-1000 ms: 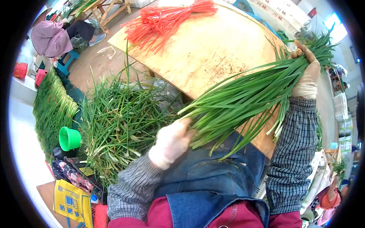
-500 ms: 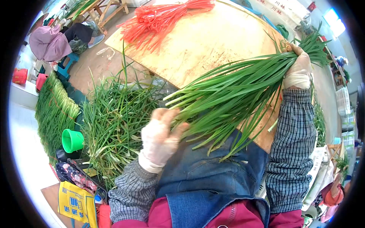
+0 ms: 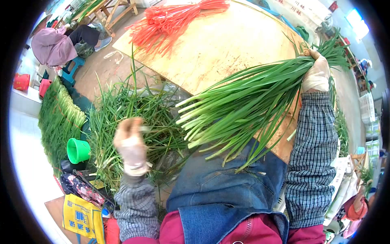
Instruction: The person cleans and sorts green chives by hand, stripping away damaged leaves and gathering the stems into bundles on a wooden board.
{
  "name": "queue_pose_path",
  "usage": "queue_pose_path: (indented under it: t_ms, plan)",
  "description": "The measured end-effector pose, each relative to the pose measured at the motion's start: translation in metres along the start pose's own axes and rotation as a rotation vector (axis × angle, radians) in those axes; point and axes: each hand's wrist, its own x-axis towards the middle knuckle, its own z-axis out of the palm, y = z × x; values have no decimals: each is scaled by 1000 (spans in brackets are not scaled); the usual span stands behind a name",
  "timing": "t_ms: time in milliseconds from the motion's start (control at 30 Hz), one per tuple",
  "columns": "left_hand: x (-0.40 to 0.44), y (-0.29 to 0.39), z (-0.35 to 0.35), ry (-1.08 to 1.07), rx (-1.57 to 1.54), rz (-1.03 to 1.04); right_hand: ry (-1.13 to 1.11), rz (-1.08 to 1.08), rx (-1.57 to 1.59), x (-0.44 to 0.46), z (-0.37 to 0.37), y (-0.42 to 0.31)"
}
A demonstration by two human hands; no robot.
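Observation:
My right hand (image 3: 316, 71), in a pale glove with bare fingertips, is wrapped round the leafy end of a bunch of long green stalks (image 3: 243, 105). The bunch fans out over the board's edge and my lap, its pale cut ends pointing left. My left hand (image 3: 131, 142), gloved too and blurred, hangs over the pile of loose green leaves (image 3: 109, 122), its fingers bent; whether it holds anything is too smeared to tell. Red ties (image 3: 166, 28) lie on the wooden board (image 3: 215, 49).
At the left stand a green bucket (image 3: 78, 151) and tied bundles of stalks (image 3: 61, 118). A yellow bag (image 3: 79, 215) is at the lower left. A person (image 3: 55, 44) sits at the upper left; another person (image 3: 356, 209) is at the lower right.
My left hand has moved left, away from the cut ends of the bunch, to above the leaf pile. More of the pale ends now show. My right hand keeps its hold on the bunch.

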Motion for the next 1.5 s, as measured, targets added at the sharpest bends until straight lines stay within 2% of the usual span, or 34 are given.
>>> queue_pose_path:
  t_ms: [33, 67, 100, 167, 233, 267, 333, 367, 433, 500, 533, 633, 700, 733, 833, 867, 967, 1000, 1100, 1133, 1167, 1200, 1233, 1267, 1333, 1367, 1433, 1500]
  plan:
    - [5, -14, -22, 139, 153, 41, 4, 12, -3, 0, 0, 0]
    - [11, -41, -46, 204, 319, -18, -7, 13, 9, 0, -1, 1]
    - [12, -56, -69, 116, 837, 102, 7, 3, -13, -2, -1, 0]
    - [-5, -48, -65, 36, 1135, 347, 24, -17, -60, -7, 3, 0]
    - [-16, -23, -31, -61, 688, 604, 17, -3, -18, -3, 3, 1]
    - [-28, 4, -10, -196, 535, 601, 1, 2, 1, 2, -3, 1]
    - [-40, 17, 30, -231, 457, 810, 21, -21, -10, -2, 1, -1]
    - [-41, 33, 45, -358, 586, 770, 31, -27, -27, 0, 2, -1]
    - [-30, 28, 72, -277, 648, 827, 52, -39, -60, 3, 1, 1]
    - [-14, 10, 81, -381, 568, 858, 59, -51, -31, -6, 5, -3]
    - [-3, 4, 81, -411, 346, 853, 45, -34, -3, -5, 4, -4]
    - [29, 2, 74, -319, 230, 815, -48, 47, 28, 14, -5, 4]
    - [41, 6, 68, -409, 115, 618, -56, 45, 45, 14, 3, 7]
    - [41, 11, 64, -333, 235, 702, -36, 31, 44, 13, 5, 10]
    - [38, 17, 60, -156, 381, 679, -24, 70, -20, 8, 11, 11]
    - [36, 16, 59, -119, 375, 703, -108, 101, -87, 11, 8, 10]
    - [34, 23, 65, -43, 426, 614, 41, 74, 34, 29, 16, 25]
    - [37, 23, 68, -50, 454, 612, -14, 86, 34, 36, 14, 29]
    - [52, 29, 74, -41, 600, 877, -92, 152, -27, 44, 19, 30]
    - [60, 18, 76, -138, 587, 874, 9, 174, 37, 49, 30, 36]
    - [66, 13, 74, -106, 553, 834, -2, 205, -109, 29, 44, 25]
    - [73, 9, 71, -74, 517, 794, -155, -54, -491, 64, 39, 37]
    - [77, 6, 70, -44, 480, 756, -168, -206, -871, 96, 28, 46]
    - [78, 15, 67, 103, 565, 729, -138, -384, -1378, 87, 40, 40]
    - [68, 34, 54, 162, 650, 749, -106, -608, -1795, 80, 58, 32]
    - [58, 44, 50, 164, 666, 746, -92, -678, -1843, 76, 64, 30]
    - [32, 58, 49, 29, 498, 813, -156, -728, -1657, 69, 78, 20]
    - [7, 67, 51, -214, 325, 740, -241, -779, -1369, 45, 94, 7]
